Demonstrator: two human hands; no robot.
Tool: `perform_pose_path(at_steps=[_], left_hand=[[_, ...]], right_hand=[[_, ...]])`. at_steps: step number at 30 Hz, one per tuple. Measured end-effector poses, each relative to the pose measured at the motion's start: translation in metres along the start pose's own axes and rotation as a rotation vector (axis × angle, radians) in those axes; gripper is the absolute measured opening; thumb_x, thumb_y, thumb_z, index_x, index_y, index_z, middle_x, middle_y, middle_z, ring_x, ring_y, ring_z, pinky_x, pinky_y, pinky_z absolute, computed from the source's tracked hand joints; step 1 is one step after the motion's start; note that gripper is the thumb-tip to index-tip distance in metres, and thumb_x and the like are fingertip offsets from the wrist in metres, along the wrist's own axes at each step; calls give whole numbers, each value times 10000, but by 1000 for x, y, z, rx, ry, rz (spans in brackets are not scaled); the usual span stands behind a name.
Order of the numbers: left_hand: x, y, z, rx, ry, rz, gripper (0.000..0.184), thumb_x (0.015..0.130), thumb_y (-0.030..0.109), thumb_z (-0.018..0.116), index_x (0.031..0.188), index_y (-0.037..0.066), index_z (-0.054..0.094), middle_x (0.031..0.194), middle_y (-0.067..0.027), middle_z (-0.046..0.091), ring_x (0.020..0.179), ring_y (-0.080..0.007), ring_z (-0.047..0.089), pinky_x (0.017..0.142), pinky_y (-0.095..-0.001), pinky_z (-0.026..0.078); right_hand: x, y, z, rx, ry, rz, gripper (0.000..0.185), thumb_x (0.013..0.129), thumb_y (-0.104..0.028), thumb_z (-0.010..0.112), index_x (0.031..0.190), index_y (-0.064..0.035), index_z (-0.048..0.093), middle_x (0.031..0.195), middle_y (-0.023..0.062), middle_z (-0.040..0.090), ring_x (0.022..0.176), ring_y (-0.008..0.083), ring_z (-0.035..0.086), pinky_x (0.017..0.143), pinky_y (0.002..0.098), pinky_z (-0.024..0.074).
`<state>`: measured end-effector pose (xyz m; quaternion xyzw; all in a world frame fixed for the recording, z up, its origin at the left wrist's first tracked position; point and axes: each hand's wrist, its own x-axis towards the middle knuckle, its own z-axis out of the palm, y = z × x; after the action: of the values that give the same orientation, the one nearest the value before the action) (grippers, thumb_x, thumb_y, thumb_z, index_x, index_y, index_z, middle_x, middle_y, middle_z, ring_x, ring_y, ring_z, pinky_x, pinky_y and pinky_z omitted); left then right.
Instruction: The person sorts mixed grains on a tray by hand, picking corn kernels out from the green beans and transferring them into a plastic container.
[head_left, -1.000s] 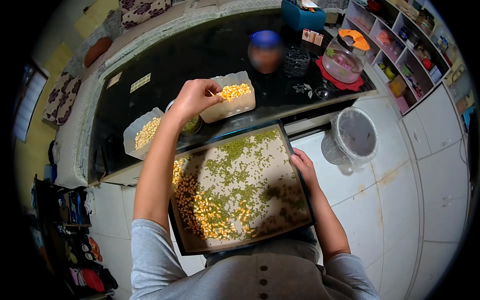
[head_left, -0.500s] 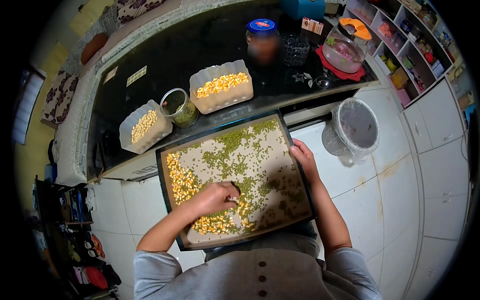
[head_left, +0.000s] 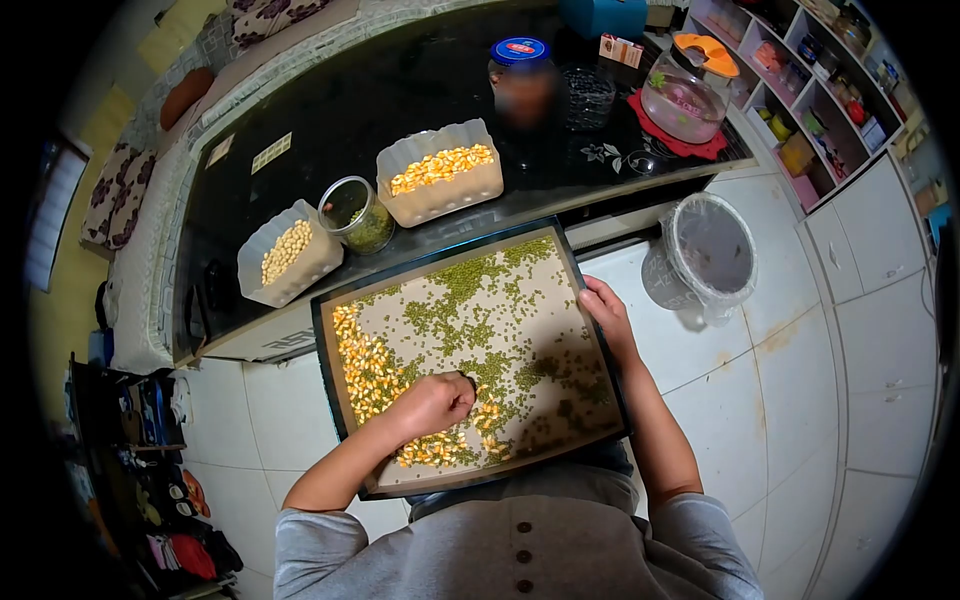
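Note:
A dark-framed tray (head_left: 594,345) rests across my lap against the table's edge. Green mung beans (head_left: 462,282) lie scattered over its pale bottom. Yellow corn kernels (head_left: 362,352) are heaped along the left side, with more near the front edge mixed among the beans. My left hand (head_left: 438,403) is down in the tray between corn and beans, fingers curled together; whatever they pinch is hidden under the hand. On the tray's right rim, my right hand (head_left: 608,315) holds the frame, thumb on top and the other fingers mostly out of sight.
Along the table's near edge stand a plastic tub of pale beans (head_left: 288,252), a glass jar of mung beans (head_left: 368,228) and a tub of corn (head_left: 442,172). A blue-lidded jar (head_left: 522,52) is farther back. A lined bin (head_left: 710,250) stands on the floor at right.
My left hand has shifted slightly right and toward me, its fingers curling tighter over the tray. My right hand keeps its hold on the rim.

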<state>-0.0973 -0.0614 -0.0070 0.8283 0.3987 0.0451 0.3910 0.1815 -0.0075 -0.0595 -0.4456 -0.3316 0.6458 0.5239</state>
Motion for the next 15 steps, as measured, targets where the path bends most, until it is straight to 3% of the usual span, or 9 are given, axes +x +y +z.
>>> perform_pose_path(at_steps=[12, 15], left_hand=[[7, -3, -3, 28, 60, 41, 73, 735, 55, 620, 802, 30, 604, 782, -102, 604, 703, -246, 601, 637, -305, 498], [10, 6, -11, -49, 154, -89, 87, 737, 60, 622, 820, 35, 614, 777, -100, 606, 708, -238, 603, 641, -304, 496]], right_hand=[[0, -1, 1, -4, 4, 5, 372, 867, -169, 534, 1173, 27, 457, 1024, 89, 570, 925, 116, 531, 824, 248, 410], [2, 3, -2, -16, -3, -9, 371, 868, -169, 533, 1173, 27, 457, 1025, 91, 570, 923, 116, 531, 822, 249, 411]])
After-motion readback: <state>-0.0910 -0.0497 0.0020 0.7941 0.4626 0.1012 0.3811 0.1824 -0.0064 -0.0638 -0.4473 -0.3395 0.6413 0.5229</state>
